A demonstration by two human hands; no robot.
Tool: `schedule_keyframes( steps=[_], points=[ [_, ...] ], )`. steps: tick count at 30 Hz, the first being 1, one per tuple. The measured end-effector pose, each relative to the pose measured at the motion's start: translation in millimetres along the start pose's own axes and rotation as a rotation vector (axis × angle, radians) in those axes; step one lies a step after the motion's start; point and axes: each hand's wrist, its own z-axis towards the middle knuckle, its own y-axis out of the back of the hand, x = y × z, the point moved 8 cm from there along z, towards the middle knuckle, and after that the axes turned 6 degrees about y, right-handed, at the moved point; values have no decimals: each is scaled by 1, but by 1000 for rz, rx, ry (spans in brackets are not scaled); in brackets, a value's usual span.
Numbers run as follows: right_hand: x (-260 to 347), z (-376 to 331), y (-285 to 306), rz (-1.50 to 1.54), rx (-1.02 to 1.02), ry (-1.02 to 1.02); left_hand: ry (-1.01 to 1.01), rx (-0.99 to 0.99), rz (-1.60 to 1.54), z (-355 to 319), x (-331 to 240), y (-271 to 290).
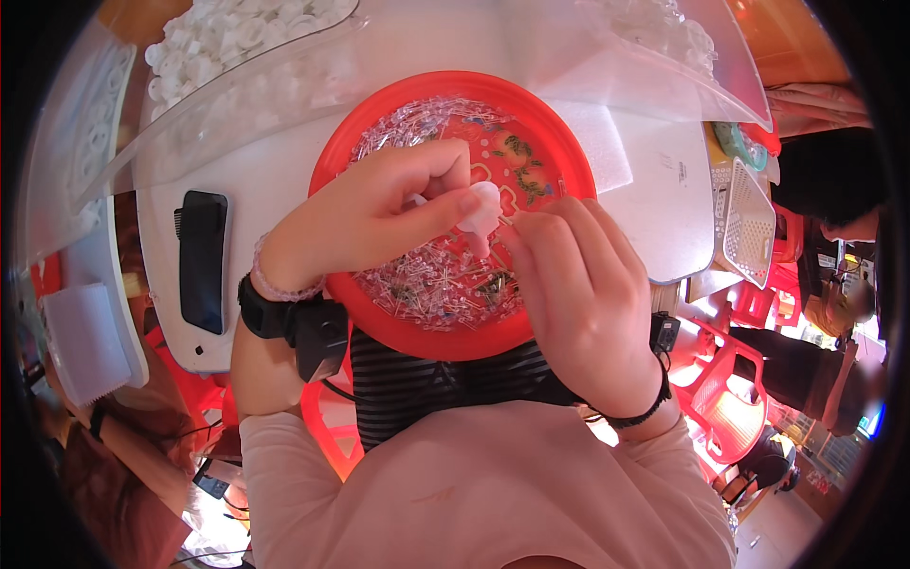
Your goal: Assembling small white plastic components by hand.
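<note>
The small white piece (485, 204) sits above the red basin, just right of the basin's middle, pinched in the grip of the left hand (389, 209). It lies at the very tips of that hand's thumb and fingers, out on their right side, so its free side faces the right hand (583, 275). Its outline is soft and partly covered by the fingers, and from where I stand I can't settle which way its long axis runs

The left hand has the piece; the right is the nearer free neighbour, its fingertips drawn together just beside the piece, to the right and slightly lower. A thin pale sliver seems to show at those tips, but it's too small for me to tell whether that grip holds anything. To my eye, everything turns on that narrow sideways gap and on how the two grips line up across it

Beneath both hands, clear slender pins (436, 284) lie scattered every which way in the red basin (438, 343). Around it spreads the white desk (668, 223), with a dark phone (203, 261) off to the left
</note>
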Motion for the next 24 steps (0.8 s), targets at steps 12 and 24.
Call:
schedule_keyframes(
  steps=[12,24],
  points=[
    [-4,0,-12,-42,0,-63,-129,-22,157,3,3,-1],
    [-15,-7,-23,21,-71,-127,-188,-120,436,6,4,3]
  ],
)
